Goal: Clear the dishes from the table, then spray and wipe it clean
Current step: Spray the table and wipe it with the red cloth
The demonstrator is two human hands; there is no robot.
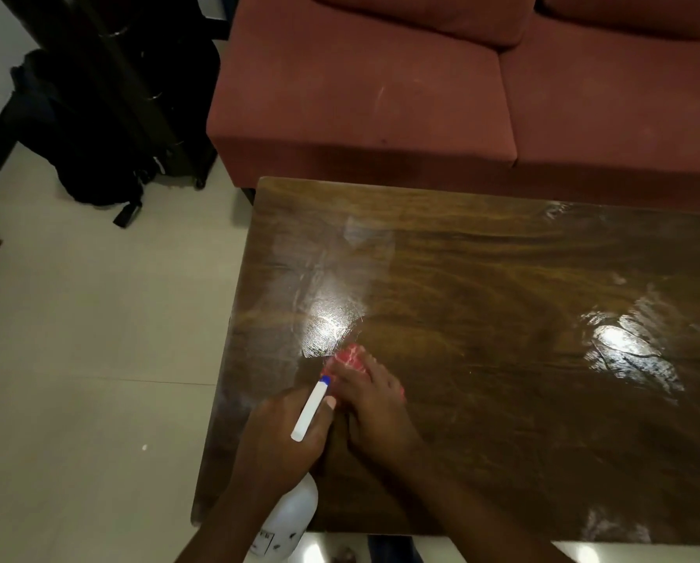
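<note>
A white spray bottle is hanging nearest, at the near left corner of the table, its label showing dark marks too small to read. The left hand is gripping its head with curled fingers, and the blue-tipped nozzle is pointing away. Just beside it, the right hand is pressing a red-and-white cloth onto the wood with fingers stretched out. Wet streaks are shining to the right. A red sofa is standing beyond the far edge, and a black backpack is lying at far left.
</note>
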